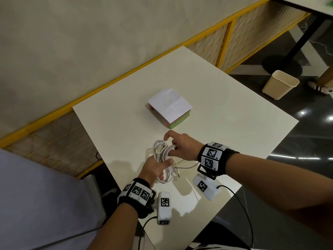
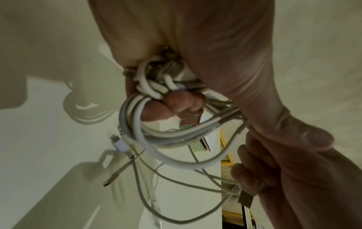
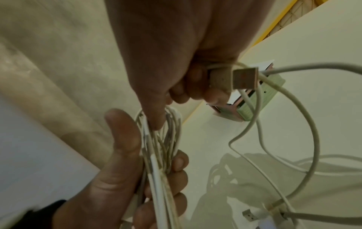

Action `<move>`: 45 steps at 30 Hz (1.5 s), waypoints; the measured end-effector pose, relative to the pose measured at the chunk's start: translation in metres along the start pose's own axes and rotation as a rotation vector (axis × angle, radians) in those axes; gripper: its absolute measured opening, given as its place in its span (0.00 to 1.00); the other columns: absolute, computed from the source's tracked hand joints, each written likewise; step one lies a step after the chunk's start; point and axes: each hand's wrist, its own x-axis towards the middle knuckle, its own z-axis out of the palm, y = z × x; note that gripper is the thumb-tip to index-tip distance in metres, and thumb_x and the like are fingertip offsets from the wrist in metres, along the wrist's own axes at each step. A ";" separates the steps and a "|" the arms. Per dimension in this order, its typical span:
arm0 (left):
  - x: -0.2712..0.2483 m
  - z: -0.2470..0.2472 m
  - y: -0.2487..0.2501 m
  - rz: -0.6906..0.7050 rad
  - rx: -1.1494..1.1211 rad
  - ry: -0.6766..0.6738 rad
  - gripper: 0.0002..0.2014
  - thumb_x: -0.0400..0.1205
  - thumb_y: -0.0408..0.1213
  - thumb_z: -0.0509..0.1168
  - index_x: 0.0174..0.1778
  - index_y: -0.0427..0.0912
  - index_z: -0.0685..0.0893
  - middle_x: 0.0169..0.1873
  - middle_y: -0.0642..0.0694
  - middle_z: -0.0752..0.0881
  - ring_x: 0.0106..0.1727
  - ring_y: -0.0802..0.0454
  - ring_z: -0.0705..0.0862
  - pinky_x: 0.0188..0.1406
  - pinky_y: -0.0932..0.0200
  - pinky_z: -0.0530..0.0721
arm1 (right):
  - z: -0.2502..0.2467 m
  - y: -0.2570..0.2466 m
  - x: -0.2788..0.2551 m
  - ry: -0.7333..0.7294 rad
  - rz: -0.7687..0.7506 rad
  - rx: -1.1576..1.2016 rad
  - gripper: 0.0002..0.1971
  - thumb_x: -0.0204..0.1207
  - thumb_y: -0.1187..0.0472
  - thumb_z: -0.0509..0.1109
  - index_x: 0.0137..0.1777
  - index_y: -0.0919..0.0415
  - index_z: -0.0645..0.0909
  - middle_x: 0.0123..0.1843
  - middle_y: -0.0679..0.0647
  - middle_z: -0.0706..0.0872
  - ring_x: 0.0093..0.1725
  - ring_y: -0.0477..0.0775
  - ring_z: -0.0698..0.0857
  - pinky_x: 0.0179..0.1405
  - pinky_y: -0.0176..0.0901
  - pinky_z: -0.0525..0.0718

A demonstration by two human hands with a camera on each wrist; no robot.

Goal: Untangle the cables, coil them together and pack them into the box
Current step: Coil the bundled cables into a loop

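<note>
Several white cables (image 1: 163, 156) form a loose coil held above the near part of the white bench (image 1: 225, 109), between the two hands. Left hand (image 1: 155, 169) grips the coil: fingers curled round the bunched loops, thumb along the near side, as the right wrist view shows; loops hang below the fist in the left wrist view. Right hand (image 1: 182, 145) sits just beyond and to the right of the coil, index finger extended over it, remaining fingers curled and pinching one cable end; the right wrist view shows a USB-A plug (image 3: 245, 78) sticking out from those curled fingers. Loose tails trail from the coil onto the bench, toward the right wrist. A small plug end (image 1: 178, 175) lies on the bench surface just right of the left hand. A white connector (image 2: 120, 145) dangles beside the coil in the left wrist view. Box (image 1: 170, 108) stands on the bench beyond the hands, well apart from the coil; green and pink sides, a creased white sheet across its top. Whether the box is open under the sheet cannot be told. Both wrists carry black bands with coded marker tiles. Beige bin (image 1: 280, 83) stands on the dark floor to the right of the bench.
</note>
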 end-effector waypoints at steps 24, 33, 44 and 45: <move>-0.011 0.015 0.008 -0.039 -0.031 -0.057 0.17 0.65 0.51 0.74 0.35 0.41 0.80 0.14 0.50 0.74 0.14 0.53 0.68 0.18 0.64 0.65 | 0.014 -0.004 0.000 0.082 0.104 -0.092 0.30 0.70 0.62 0.66 0.73 0.57 0.64 0.50 0.59 0.83 0.45 0.59 0.80 0.42 0.45 0.75; -0.010 0.017 0.002 -0.031 0.249 -0.011 0.12 0.70 0.34 0.76 0.28 0.41 0.78 0.19 0.51 0.78 0.19 0.55 0.75 0.19 0.67 0.73 | 0.011 -0.009 0.008 -0.064 0.175 -0.310 0.17 0.74 0.57 0.66 0.62 0.58 0.79 0.57 0.59 0.79 0.53 0.64 0.83 0.48 0.47 0.80; -0.010 0.019 0.014 0.005 0.232 0.029 0.08 0.75 0.25 0.63 0.45 0.41 0.79 0.29 0.45 0.81 0.27 0.51 0.79 0.29 0.63 0.78 | 0.025 -0.015 0.008 0.034 0.198 0.032 0.13 0.74 0.73 0.57 0.58 0.69 0.71 0.50 0.70 0.84 0.44 0.66 0.81 0.38 0.45 0.70; -0.010 0.020 0.016 0.003 0.229 0.024 0.08 0.75 0.25 0.63 0.45 0.41 0.80 0.29 0.45 0.82 0.27 0.51 0.79 0.30 0.62 0.79 | 0.026 -0.016 0.006 0.059 0.185 0.062 0.13 0.73 0.73 0.57 0.57 0.69 0.72 0.49 0.70 0.84 0.42 0.63 0.79 0.38 0.44 0.69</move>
